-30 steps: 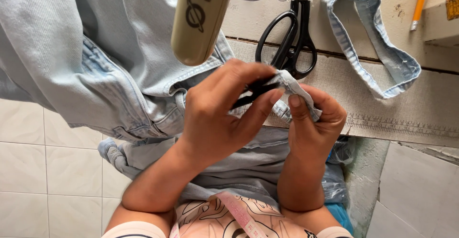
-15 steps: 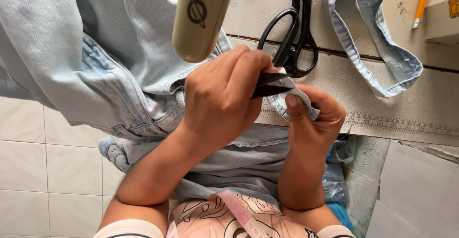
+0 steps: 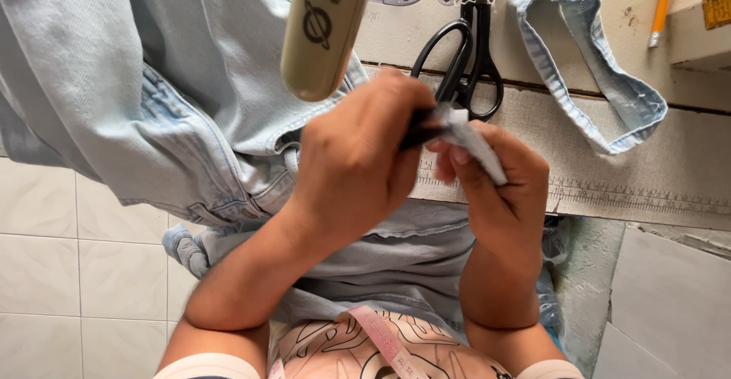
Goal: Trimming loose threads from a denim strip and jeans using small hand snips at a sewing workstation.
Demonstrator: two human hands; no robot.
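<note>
From the head view, the left hand (image 3: 350,173) grips a small dark tool (image 3: 417,130); the right hand (image 3: 495,189) pinches a pale fabric strip (image 3: 474,141). Beyond them on the worktop (image 3: 670,173) lie black scissors (image 3: 466,67) and a denim loop (image 3: 601,82); a beige cylinder (image 3: 324,25) overhangs the left hand.

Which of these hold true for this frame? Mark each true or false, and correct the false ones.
1. Both hands meet at a small light fabric piece. True.
2. The black scissors are in the right hand. False: they lie on the table behind the hands.
3. The left hand grips a dark tool. True.
4. The denim strip is draped over the wrist. False: it lies on the table, apart from both hands.
</note>
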